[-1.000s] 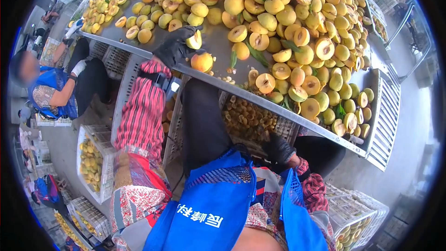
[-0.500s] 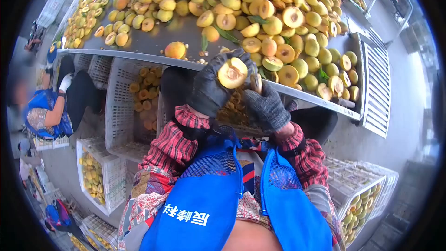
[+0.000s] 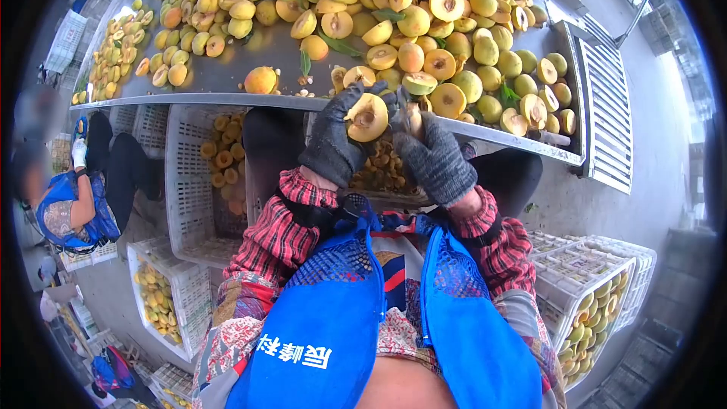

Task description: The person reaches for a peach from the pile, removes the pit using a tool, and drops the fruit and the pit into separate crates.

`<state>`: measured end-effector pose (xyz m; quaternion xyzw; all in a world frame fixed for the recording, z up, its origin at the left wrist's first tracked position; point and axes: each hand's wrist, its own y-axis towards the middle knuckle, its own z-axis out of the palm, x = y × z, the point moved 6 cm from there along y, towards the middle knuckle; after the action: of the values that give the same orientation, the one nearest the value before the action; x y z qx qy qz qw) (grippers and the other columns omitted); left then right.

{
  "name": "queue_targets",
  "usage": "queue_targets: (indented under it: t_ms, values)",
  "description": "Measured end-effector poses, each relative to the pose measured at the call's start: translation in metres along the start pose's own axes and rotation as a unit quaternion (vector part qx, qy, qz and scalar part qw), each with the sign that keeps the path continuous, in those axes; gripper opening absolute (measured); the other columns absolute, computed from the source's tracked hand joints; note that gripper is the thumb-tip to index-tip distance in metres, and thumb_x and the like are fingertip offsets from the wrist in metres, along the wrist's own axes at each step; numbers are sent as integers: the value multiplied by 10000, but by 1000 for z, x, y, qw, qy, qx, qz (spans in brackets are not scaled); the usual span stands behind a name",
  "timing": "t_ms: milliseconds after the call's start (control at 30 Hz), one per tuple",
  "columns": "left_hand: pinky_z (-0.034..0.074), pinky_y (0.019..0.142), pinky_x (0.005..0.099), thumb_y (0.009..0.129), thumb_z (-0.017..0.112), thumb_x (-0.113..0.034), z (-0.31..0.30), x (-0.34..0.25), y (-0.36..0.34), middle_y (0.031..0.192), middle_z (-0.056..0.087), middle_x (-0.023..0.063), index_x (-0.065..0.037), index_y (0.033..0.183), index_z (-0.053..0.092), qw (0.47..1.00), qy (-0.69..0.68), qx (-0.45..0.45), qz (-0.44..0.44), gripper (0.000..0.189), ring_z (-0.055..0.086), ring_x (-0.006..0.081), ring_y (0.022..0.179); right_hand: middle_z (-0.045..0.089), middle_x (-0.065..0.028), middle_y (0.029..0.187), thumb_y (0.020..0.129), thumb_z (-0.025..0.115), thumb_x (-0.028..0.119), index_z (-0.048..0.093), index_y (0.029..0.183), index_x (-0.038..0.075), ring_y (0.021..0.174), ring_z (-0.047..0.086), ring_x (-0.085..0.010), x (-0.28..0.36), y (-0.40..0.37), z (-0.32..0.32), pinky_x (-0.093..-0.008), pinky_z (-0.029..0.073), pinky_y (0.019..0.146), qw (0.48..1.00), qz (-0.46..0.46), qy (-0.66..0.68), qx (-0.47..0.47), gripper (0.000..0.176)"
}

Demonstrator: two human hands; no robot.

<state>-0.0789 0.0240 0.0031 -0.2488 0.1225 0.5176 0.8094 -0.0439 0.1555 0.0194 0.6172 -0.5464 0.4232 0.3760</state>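
My left hand (image 3: 337,130), in a dark glove, is closed around a yellow peach half (image 3: 367,118), its cut face and brownish hollow turned up towards me. Right beside it, my right hand (image 3: 435,153) in a grey knit glove grips a short tool with a wooden handle (image 3: 414,118); its working end is hidden by fingers and fruit. Both hands are at the near edge of the metal table (image 3: 250,100), over a crate with pitted scraps (image 3: 382,170). Heaped on the table are halved peaches (image 3: 447,100), and one reddish peach (image 3: 261,80) lies apart near the edge.
Under the table at left stands a white crate (image 3: 189,182) with peach halves inside. More filled crates are on the floor, left (image 3: 198,299) and right (image 3: 568,269). A slatted metal panel (image 3: 606,113) borders the table's right end. Another person (image 3: 79,197) sits at far left.
The peach half in my left hand has turned, and its hollow shows more openly. My right hand's tool has shifted slightly beside it. The camera view has moved a little.
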Motion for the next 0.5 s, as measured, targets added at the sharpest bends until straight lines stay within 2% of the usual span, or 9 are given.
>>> queue_targets:
  t_ms: [100, 233, 300, 333, 367, 400, 433, 467, 500]
  values:
    - [450, 855, 307, 912, 400, -220, -6, -2, 0, 1086, 539, 133, 39, 1155, 433, 987, 140, 40, 71, 357, 545, 198, 983, 547, -221, 821, 768, 584, 197, 468, 966, -5, 788, 545, -378, 11, -14, 5, -416, 426, 662, 998, -4, -45, 38, 305]
    - [415, 912, 331, 897, 403, -105, -2, 9, -2, 1099, 529, 144, 62, 1149, 420, 993, 100, 40, 37, 302, 517, 207, 1029, 551, -188, 861, 792, 547, 147, 489, 1029, -1, 809, 550, -304, 9, -17, 13, -367, 429, 721, 993, 34, -83, 73, 286]
    - [426, 896, 321, 866, 456, -92, 19, 1, -13, 1031, 552, 133, 55, 1152, 424, 879, 427, 114, 180, 323, 542, 197, 971, 552, -185, 852, 791, 548, 149, 491, 1021, 1, 803, 551, -302, 7, -17, 15, -369, 429, 716, 994, 53, -64, 77, 279]
    - [426, 896, 321, 866, 456, -92, 23, 1, -13, 1031, 552, 133, 55, 1152, 424, 879, 427, 114, 180, 323, 542, 197, 971, 553, -183, 844, 793, 543, 146, 492, 1011, 2, 796, 552, -303, 8, -17, 14, -370, 429, 712, 995, 41, -65, 68, 266]
    - [436, 871, 303, 835, 474, -41, 16, 4, -8, 987, 557, 112, 46, 1139, 435, 959, 261, 57, 101, 318, 552, 180, 923, 554, -181, 836, 796, 539, 144, 494, 1001, 4, 789, 553, -305, 10, -18, 14, -371, 430, 708, 996, 28, -66, 60, 252]
    - [445, 845, 284, 804, 493, 11, 8, 12, -6, 944, 563, 92, 37, 1126, 446, 996, 83, -3, 16, 326, 561, 163, 874, 554, -181, 836, 796, 539, 144, 494, 1001, 4, 789, 553, -305, 9, -18, 15, -371, 430, 708, 996, 29, -66, 61, 252]
    - [445, 845, 284, 804, 493, 11, 1, 13, -3, 944, 563, 92, 37, 1126, 446, 996, 82, -4, 16, 326, 561, 163, 874, 554, -182, 834, 795, 539, 143, 494, 998, 4, 792, 555, -310, 7, -18, 17, -374, 431, 706, 996, 30, -56, 64, 250]
    - [453, 850, 327, 847, 468, -113, 6, 6, -1, 1024, 528, 149, 59, 1150, 405, 961, 248, 78, 93, 354, 556, 231, 911, 555, -184, 831, 794, 539, 143, 493, 995, 4, 794, 557, -316, 6, -18, 18, -377, 432, 705, 996, 30, -46, 67, 248]
    - [460, 854, 369, 889, 442, -236, 13, 6, -3, 1104, 493, 206, 81, 1174, 364, 886, 404, 157, 167, 433, 550, 299, 947, 555, -184, 831, 794, 539, 143, 493, 995, 4, 794, 557, -316, 5, -17, 19, -377, 432, 705, 996, 31, -46, 67, 248]
